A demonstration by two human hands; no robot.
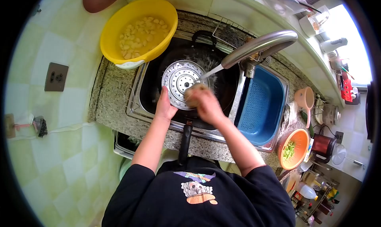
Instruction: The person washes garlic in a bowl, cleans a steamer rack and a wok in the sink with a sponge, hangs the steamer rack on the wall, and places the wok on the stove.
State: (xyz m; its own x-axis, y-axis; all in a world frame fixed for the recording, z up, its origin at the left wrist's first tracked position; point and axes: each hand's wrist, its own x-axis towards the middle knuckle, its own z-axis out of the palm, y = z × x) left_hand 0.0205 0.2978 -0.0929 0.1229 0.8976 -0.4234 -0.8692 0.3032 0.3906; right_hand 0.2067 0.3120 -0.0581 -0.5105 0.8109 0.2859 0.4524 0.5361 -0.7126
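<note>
While the tap's running: gooseneck faucet (260,46) shoots water at the right side of the perforated steamer plate (174,79)
Left hand (165,107): got the plate by its lower-left rim
Right hand (206,106): grasping what looks like a tan scrubber (192,94) against the plate, pretty blurry tho
Steamer plate: held over the black wok (226,96) in the sink
Wok handle (185,143): pokes out past the counter edge
Next basin over: blue perforated basket (260,108)
Yellow tub (110,38): pale chunks (141,34) in liquid
</note>
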